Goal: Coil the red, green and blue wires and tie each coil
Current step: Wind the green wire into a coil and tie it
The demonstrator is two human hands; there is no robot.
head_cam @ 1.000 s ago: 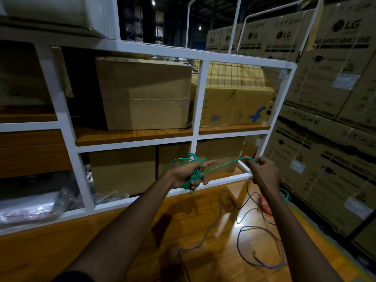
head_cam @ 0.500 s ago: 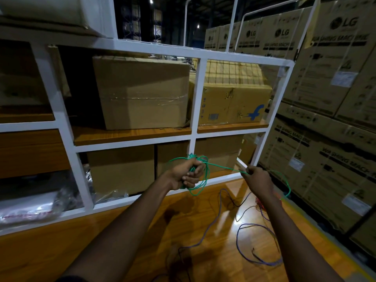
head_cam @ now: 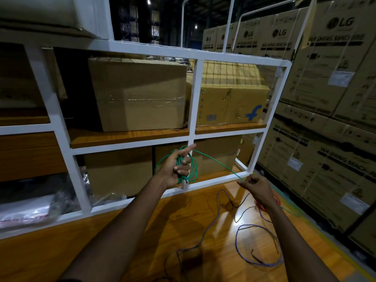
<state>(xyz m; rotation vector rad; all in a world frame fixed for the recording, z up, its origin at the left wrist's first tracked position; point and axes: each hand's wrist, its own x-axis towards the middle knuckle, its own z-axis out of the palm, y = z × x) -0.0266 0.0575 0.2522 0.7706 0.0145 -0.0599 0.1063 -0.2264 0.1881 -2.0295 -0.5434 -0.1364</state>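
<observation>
- The green wire [head_cam: 192,169] hangs as a bunch of loose loops in the left hand [head_cam: 174,169], held up in front of the lower shelf openings.
- The left hand's fingers curl round the loops, with the index finger stretched straight out.
- One taut green strand slants down from the coil to the right hand [head_cam: 256,189], which pinches it between thumb and bent fingers.
- The blue wire [head_cam: 256,226] sprawls uncoiled on the wooden tabletop [head_cam: 132,237], below the right forearm.
- The red wire [head_cam: 275,198] lies partly hidden behind the right wrist, near the table's edge.
- A white metal shelf frame [head_cam: 193,102] stands behind the table and holds a taped cardboard box [head_cam: 138,94] and a box with a blue logo [head_cam: 230,106].
- Stacked LG washing machine cartons [head_cam: 325,58] fill the right side of the dim warehouse.
</observation>
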